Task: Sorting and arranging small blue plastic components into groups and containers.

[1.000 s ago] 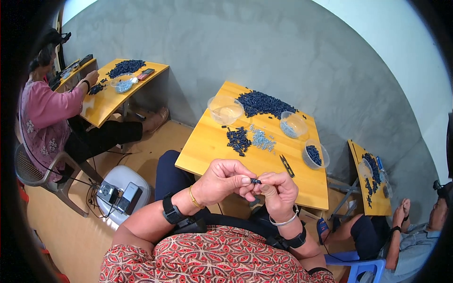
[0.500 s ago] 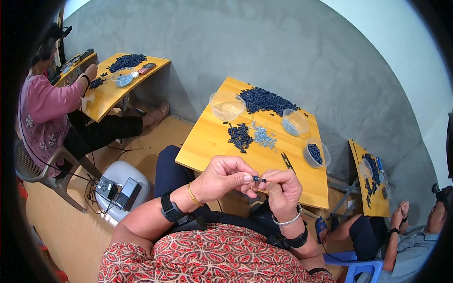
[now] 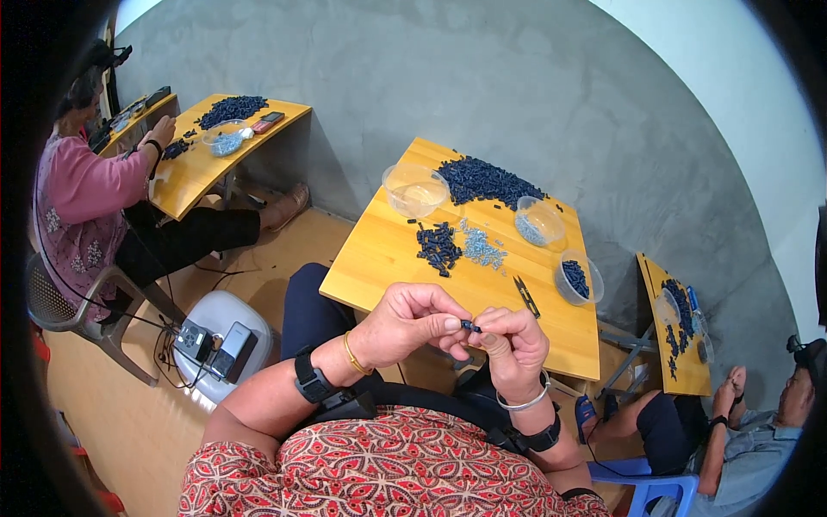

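In front of my chest, above the near table edge, my left hand (image 3: 412, 329) is closed, pinching a small dark blue plastic piece (image 3: 467, 325) between thumb and fingertips. My right hand (image 3: 514, 346) is closed too, its thumb and forefinger gripping the other end, a small dark part (image 3: 477, 329). The two ends meet between my fingertips; whether they are joined is too small to tell. Beyond my hands lie a small pile of dark blue pieces (image 3: 438, 250) and a scatter of light blue bits (image 3: 482, 248). Black snips (image 3: 526, 297) rest near my right hand.
On the wooden table (image 3: 370, 267) are a large dark blue heap (image 3: 487, 181), a clear bowl (image 3: 415, 207), a bowl of light blue bits (image 3: 551, 226) and a bowl of dark pieces (image 3: 590, 284). Co-workers sit left and right at their own tables. A stool (image 3: 215, 310) carries devices and cables.
My right hand has shifted slightly left, and the dark parts in my two hands, a little apart before, now meet. At the left table, the co-worker's hands have moved slightly.
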{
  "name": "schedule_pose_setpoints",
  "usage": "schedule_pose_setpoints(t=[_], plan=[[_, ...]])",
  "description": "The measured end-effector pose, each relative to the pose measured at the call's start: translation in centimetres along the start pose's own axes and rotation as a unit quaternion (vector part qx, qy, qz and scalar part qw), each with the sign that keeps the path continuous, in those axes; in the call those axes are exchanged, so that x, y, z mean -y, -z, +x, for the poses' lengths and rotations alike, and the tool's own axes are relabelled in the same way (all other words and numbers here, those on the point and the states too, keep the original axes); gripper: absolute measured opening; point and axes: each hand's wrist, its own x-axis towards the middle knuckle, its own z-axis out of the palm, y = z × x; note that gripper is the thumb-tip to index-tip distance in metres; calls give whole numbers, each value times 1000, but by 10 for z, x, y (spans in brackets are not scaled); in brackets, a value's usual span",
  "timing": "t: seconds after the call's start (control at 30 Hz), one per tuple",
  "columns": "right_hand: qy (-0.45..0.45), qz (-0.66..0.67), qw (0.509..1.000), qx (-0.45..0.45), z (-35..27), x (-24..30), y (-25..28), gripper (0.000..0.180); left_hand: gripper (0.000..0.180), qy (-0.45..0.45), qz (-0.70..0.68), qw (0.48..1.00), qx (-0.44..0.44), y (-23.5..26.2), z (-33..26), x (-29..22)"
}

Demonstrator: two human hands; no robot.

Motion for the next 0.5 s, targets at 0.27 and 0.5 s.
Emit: schedule_pose_setpoints(t=[0.27, 0.5], plan=[[-3, -4, 1000, 6, 1, 1, 0, 7, 12, -12, 14, 1000, 17, 1, 2, 1], [46, -114, 992, 36, 6, 7, -1, 8, 11, -20, 48, 999, -16, -3, -1, -4]])
